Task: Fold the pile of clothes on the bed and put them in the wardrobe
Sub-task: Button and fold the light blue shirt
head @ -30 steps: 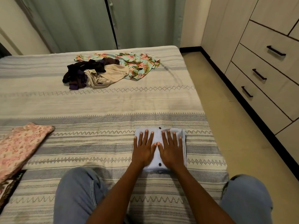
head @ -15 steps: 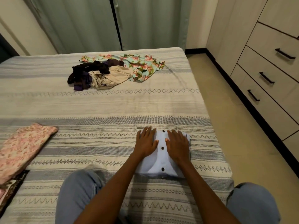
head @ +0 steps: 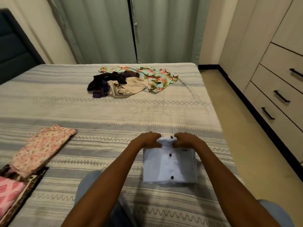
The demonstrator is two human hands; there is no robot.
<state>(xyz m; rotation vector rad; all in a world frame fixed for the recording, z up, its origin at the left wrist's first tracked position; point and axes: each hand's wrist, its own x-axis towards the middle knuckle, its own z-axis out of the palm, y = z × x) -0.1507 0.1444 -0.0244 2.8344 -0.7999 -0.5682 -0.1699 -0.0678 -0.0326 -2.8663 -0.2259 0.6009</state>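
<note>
I had left hand (head: 147, 140) and right hand (head: 186, 141) curled over far edge of folded pale-blue buttoned shirt (head: 168, 164), fingers gripping cloth. Shirt lay on striped bed cover (head: 114, 112), near edge, before my knees. Risk as I judged: lifting by one edge, folds slump open. Unfolded clothes pile (head: 129, 83) waited far side.

bed (head: 114, 112): striped cover
under hands: folded blue shirt (head: 168, 166)
beyond hands: loose clothes pile (head: 129, 82)
left of hands: folded stack (head: 32, 154)

Both hands (head: 148, 140) (head: 186, 141) curled, arms outstretched
</note>
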